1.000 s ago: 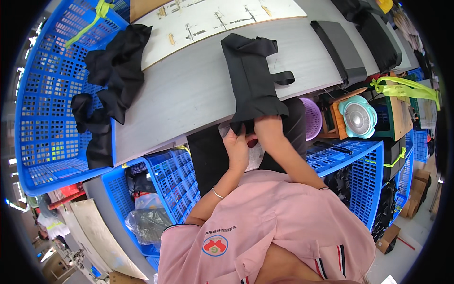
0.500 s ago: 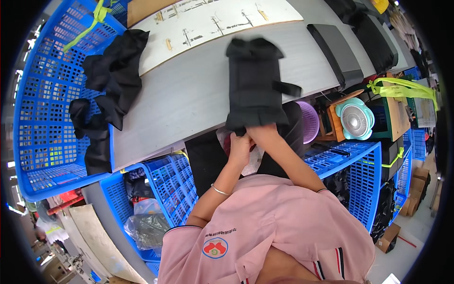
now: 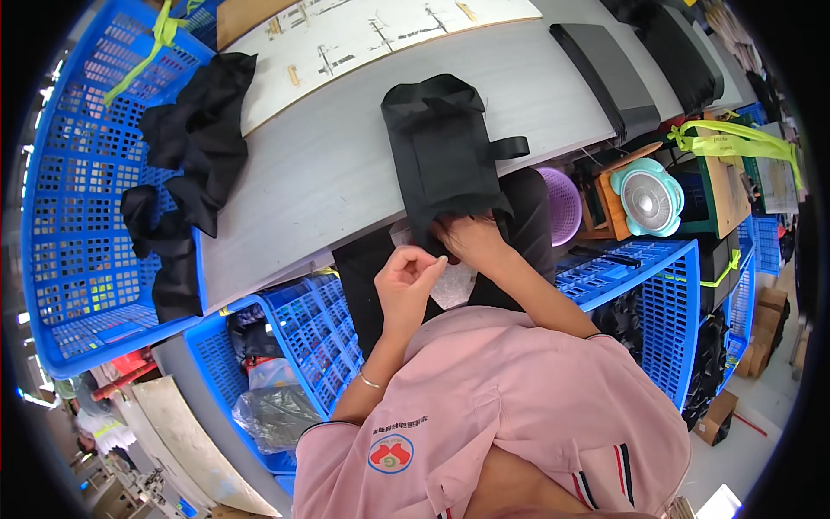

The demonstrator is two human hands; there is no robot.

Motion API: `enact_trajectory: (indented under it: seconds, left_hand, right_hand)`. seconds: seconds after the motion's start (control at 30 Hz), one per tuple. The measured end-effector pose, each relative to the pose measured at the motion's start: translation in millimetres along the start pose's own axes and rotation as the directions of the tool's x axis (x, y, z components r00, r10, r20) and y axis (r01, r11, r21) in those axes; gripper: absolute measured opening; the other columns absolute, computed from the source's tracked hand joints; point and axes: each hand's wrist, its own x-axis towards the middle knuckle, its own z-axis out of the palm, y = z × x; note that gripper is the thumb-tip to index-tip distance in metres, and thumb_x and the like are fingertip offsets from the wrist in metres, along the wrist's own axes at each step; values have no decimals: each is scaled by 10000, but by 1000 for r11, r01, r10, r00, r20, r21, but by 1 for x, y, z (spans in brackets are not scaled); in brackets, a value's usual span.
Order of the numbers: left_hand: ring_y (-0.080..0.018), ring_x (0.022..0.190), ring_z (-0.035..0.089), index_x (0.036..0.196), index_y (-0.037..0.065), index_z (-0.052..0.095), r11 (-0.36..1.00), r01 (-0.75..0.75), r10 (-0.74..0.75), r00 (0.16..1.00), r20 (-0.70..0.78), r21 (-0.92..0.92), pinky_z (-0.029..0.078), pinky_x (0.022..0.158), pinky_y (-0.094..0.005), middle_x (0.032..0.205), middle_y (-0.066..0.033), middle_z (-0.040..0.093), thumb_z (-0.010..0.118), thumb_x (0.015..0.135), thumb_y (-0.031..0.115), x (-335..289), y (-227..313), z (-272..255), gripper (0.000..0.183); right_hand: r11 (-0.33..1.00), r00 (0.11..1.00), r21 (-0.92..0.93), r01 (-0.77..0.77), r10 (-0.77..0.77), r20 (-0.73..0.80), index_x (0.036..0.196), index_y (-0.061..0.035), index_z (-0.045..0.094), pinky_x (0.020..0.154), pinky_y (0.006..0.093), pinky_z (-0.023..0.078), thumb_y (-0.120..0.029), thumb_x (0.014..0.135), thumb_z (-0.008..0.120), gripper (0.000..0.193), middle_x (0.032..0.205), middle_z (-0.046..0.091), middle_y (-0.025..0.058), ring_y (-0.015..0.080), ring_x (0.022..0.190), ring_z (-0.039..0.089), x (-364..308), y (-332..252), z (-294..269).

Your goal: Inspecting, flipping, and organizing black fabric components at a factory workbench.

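Note:
A black sewn fabric piece with a strap loop at its right side lies on the grey tabletop, its near end hanging over the edge toward my lap. At that near end my right hand grips the fabric, with some fingers hidden under it. My left hand is apart from the fabric, just left of my right hand. Its thumb and forefinger press together in a pinch; anything between them is too small to make out. Below my hands a clear plastic bag shows in my lap.
A large blue basket with black cloth over its rim stands left. A white marked board lies at the back, dark flat panels at right. Under the table are blue crates, a purple basket and a teal fan.
My left hand has come away from the fabric's near end, back and left, into a pinch. The black fabric piece has shifted slightly left and settled flatter on the table.

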Motion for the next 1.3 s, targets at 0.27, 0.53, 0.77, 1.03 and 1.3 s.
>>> enact_trajectory:
  seconds: [0.27, 0.53, 0.77, 1.03, 1.3]
  left_hand:
    - [-201, 1240, 528, 1384, -5, 460, 869, 284, -290, 956, 47, -406, 418, 1046, -337, 1381, -101, 534, 558, 1009, 333, 35, -8, -6, 514]
    - [-179, 1173, 564, 1342, -16, 510, 945, 278, -255, 956, 147, -170, 435, 1015, -320, 1283, -85, 600, 571, 1006, 298, 29, -11, -5, 464]
    - [-265, 1257, 529, 1439, 5, 412, 782, 519, -347, 823, 450, -345, 419, 1090, -399, 1426, -117, 504, 416, 1016, 526, 14, -17, -7, 672]
    - [-264, 1230, 567, 1408, -48, 442, 831, 557, -459, 701, 546, -17, 469, 1019, -373, 1424, -186, 504, 527, 1017, 324, 5, -20, 45, 547]
    - [-280, 1228, 574, 1423, -21, 444, 903, 372, -427, 729, 535, 214, 515, 941, -367, 1403, -187, 523, 578, 995, 280, 1, -37, 43, 541]
  right_hand:
    - [922, 839, -181, 343, -387, -381, 1006, -74, 715, 836, 473, 520, -244, 882, 632, 226, 988, 700, 100, 309, 942, 669, -47, -32, -25]
    - [847, 687, 522, -106, 442, -577, 1103, 18, 646, 888, 322, 517, -76, 852, 697, 272, 1114, 678, 162, 250, 1028, 672, -75, 7, -100]
    - [-389, 977, 910, -144, 90, 193, 1059, -99, 702, 652, 190, 440, -135, 923, 623, 161, 883, 663, -71, 28, 778, 573, -97, 32, -91]
    - [-154, 703, 987, 41, 707, 81, 1125, -59, 703, 815, 238, 471, -55, 881, 610, 261, 1011, 686, -31, 76, 921, 595, -178, 101, -36]
    - [62, -130, 994, 88, 990, -50, 1039, -95, 674, 732, 276, 459, -155, 890, 666, 161, 910, 637, -11, 103, 822, 563, -432, 203, -42]
